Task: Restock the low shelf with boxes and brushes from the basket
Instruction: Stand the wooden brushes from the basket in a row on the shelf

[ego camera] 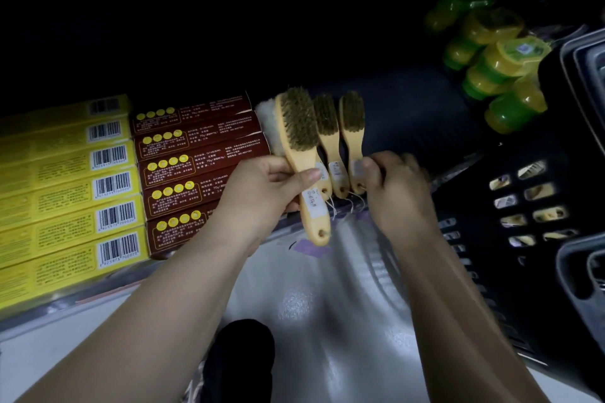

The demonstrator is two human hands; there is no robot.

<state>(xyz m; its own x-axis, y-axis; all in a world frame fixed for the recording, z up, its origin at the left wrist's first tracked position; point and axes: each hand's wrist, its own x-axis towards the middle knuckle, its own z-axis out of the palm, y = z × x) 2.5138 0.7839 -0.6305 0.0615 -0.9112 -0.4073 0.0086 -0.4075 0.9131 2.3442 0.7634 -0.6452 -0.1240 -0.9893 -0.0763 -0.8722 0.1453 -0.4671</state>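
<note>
Left hand [262, 186], at the middle of the frame: fingers curled round the wooden handle of the big brush [299, 121], thumb pressed across its front just above a white label. The brush is held up with bristles facing the camera, head toward the shelf [409, 121] and handle end hanging over the floor [327, 304].

Right hand [393, 186], just right of centre and a little blurred: fingers bent, thumb and forefinger pinching the lower handle of the right brush [353, 127] by its label. That brush lies on the shelf, bristles up and handle toward the front edge. The mid brush [330, 137] lies just beside it on the left, the same way round, between it and the big brush; neither hand holds it. Thin strings trail from the handle ends.

Behind the big brush's head a white fluffy pad [265, 118] shows. Left of it are rows of red boxes [196, 167], and further left rows of yellow boxes [65, 190] with barcodes facing up, both on the shelf.

At the right edge stands the black basket [474, 193], yellowish things showing through the holes in its wall. Green-and-yellow jars [497, 69] are stacked at the upper right. A dark knee [239, 360] sits at the bottom centre
</note>
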